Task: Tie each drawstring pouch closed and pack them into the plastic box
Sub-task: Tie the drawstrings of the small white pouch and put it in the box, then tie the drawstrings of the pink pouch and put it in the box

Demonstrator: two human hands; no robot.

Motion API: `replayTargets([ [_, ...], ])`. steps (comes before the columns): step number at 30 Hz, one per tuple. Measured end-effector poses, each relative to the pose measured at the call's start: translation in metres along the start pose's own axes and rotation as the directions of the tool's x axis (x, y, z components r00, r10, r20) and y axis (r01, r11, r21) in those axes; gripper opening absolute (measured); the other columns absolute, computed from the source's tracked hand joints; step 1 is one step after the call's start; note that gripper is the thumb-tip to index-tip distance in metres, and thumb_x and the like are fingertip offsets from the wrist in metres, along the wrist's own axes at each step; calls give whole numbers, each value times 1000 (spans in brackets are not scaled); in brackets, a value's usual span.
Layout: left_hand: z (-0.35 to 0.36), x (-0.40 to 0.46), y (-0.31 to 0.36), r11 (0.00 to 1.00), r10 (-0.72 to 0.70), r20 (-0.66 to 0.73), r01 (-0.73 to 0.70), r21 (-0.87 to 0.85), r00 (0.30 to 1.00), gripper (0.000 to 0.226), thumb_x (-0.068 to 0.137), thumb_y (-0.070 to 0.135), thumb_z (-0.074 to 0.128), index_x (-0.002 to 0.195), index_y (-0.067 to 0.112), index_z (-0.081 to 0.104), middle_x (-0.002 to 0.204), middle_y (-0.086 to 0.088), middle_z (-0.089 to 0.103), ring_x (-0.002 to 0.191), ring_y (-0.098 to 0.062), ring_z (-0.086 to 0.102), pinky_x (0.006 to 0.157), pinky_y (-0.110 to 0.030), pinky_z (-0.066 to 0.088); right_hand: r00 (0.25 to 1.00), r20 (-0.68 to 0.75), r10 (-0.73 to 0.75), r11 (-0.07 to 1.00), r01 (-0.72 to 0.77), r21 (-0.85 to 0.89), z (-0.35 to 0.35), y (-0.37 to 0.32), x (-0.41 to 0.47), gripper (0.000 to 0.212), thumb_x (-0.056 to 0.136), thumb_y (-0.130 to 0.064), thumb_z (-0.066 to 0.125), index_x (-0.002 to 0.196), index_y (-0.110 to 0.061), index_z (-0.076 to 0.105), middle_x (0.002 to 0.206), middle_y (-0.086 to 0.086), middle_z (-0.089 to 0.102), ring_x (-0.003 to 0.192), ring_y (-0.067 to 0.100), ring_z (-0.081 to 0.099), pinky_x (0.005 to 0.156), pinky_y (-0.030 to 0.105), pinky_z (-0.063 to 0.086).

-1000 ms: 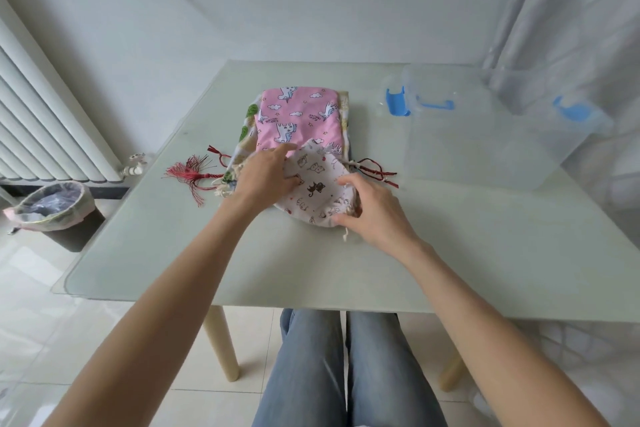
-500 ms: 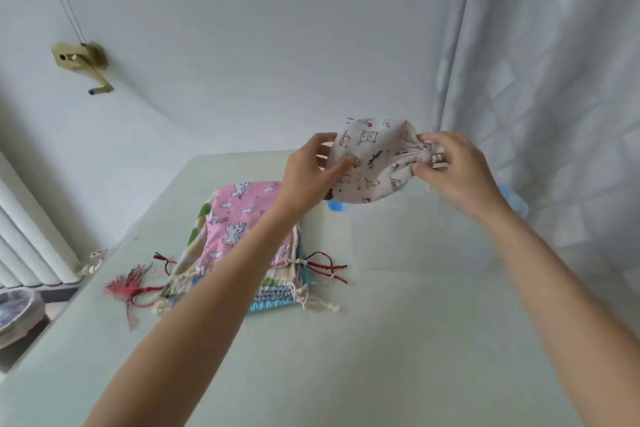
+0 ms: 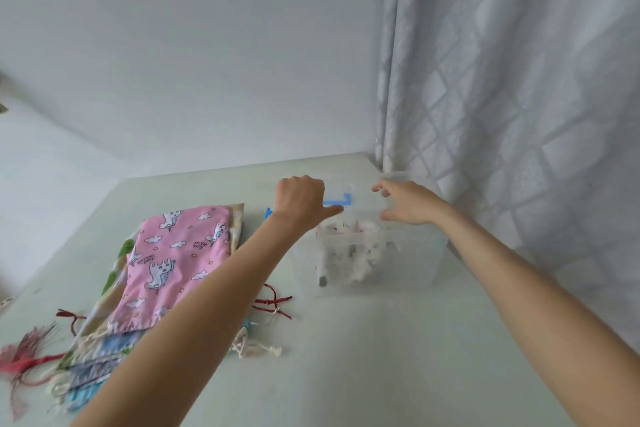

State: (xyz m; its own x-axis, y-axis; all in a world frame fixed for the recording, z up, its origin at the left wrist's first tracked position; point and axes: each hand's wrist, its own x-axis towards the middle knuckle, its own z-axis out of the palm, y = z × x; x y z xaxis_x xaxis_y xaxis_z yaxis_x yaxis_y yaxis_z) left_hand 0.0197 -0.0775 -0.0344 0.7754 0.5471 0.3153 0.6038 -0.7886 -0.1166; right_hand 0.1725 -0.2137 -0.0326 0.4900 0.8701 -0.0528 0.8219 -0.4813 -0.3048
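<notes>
A clear plastic box [image 3: 415, 263] with blue clips stands on the table at the right. Inside it lies the white cat-print pouch [image 3: 349, 253], seen blurred through the wall. My left hand [image 3: 303, 201] hovers over the box's left rim, fingers loosely curled and thumb out, holding nothing. My right hand [image 3: 405, 203] hangs above the box's right side with spread, relaxed fingers, also empty. A stack of flat pouches, topped by a pink unicorn pouch [image 3: 176, 260], lies on the table to the left.
Red cords [image 3: 273, 303] and cream drawstrings [image 3: 254, 347] trail from the stack's near end. A red tassel [image 3: 24, 354] lies at the far left. A grey curtain [image 3: 519, 114] hangs right behind the box. The pale green table [image 3: 381, 357] stretches toward me.
Both hands lifted the cat-print pouch off the stack, carried it to the right and let it go into the box. The camera tilted up and right.
</notes>
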Motion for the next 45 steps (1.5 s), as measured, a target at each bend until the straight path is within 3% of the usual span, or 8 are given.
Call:
replayTargets([
  [4,-1,-27,-11,925,55,-325,-171,-339,944,22,91,42,51,100,27,64,86,14,69,85,-11,63,61,-23,36,942,-309,-133,972,186,147,6,-16,-15,27,89,-24,59,116,-22,59,115,-5,64,106,12,59,93,35,47],
  [8,-4,-78,-32,826,19,-599,-350,-442,801,20,88,30,51,93,22,68,78,12,66,74,-10,62,55,-26,47,822,-503,-265,878,421,226,23,-61,-47,13,88,-23,59,96,-23,68,83,-14,69,78,9,65,79,36,54],
  [13,18,-153,-105,793,-78,-402,-188,-580,912,25,87,31,49,103,21,65,88,10,66,80,-5,61,69,-33,54,762,-470,-446,825,553,113,80,-137,-75,12,87,-17,58,93,-20,68,81,-9,69,64,11,58,67,35,52],
  [20,56,-240,-200,843,-283,-3,247,-478,959,41,83,6,61,122,14,52,123,-10,55,106,-23,53,95,-41,44,861,-288,-418,872,469,137,163,-193,-54,18,91,-21,54,103,-16,67,99,0,69,98,21,54,77,32,43],
  [24,63,-264,-217,789,-442,41,410,-459,896,29,88,10,54,116,16,58,120,-10,60,107,-27,54,90,-37,41,898,-285,-336,923,374,88,186,-205,-41,20,89,-21,59,108,-16,65,100,1,69,99,25,52,80,31,40],
  [34,61,-272,-245,774,-438,-115,309,-553,892,11,80,15,72,90,11,74,78,-3,72,66,-16,63,60,-19,39,843,-376,-386,896,439,64,168,-201,-41,19,92,-20,56,95,-7,70,87,7,68,82,25,52,72,28,34],
  [40,54,-286,-257,451,-596,56,391,-803,801,15,89,26,62,77,18,67,63,9,65,60,-9,60,53,-12,38,877,-395,-275,890,388,241,169,-187,-48,19,94,-15,50,82,-4,60,71,-2,55,74,20,48,66,27,31],
  [45,38,-270,-211,157,-524,-11,84,-984,851,19,91,32,47,94,24,64,99,1,67,89,-8,62,80,-19,46,881,-403,-247,627,462,627,163,-217,-53,16,95,-18,50,82,-16,58,99,-3,58,92,5,55,81,8,38],
])
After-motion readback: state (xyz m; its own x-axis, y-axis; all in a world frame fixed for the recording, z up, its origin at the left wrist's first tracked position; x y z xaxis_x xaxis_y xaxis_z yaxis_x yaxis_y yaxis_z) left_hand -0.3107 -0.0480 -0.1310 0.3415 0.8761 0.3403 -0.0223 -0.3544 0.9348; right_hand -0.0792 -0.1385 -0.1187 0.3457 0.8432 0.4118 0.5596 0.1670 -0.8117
